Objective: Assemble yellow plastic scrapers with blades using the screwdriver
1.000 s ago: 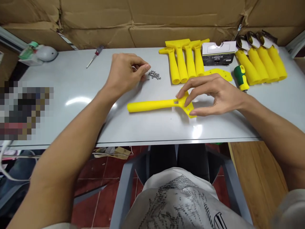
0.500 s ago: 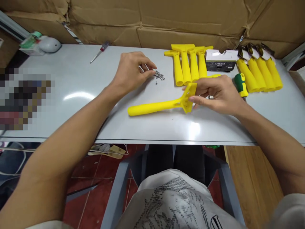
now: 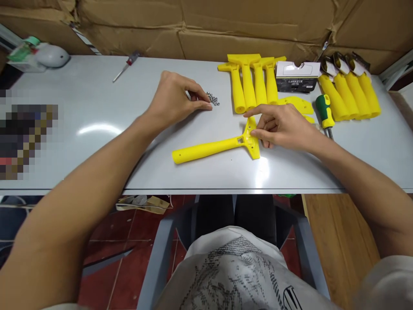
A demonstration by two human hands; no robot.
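A yellow plastic scraper handle (image 3: 209, 150) lies across the table, its wide, holed head towards the right. My right hand (image 3: 282, 127) is over that head, the thumb at its edge and the index finger stretched out; the other fingers are curled. Beside a small pile of silver screws (image 3: 214, 100), my left hand (image 3: 180, 97) rests with thumb and index finger pinched together. Whatever may be between those fingertips is hidden. Behind my right hand are flat yellow cover plates (image 3: 298, 104), partly covered by it.
Several yellow scraper handles (image 3: 247, 86) lie at the back beside a black-and-white box (image 3: 297, 77). More yellow handles with dark heads (image 3: 353, 94) lie at right, near a green-and-yellow screwdriver (image 3: 325, 112). A red-handled screwdriver (image 3: 127, 65) lies back left. Cardboard (image 3: 258, 26) lines the rear.
The scraper handle has gone from being held tilted in my right hand to lying flat. My right fingers have loosened from its head. My left hand stays by the screws, its fingertips closer together.
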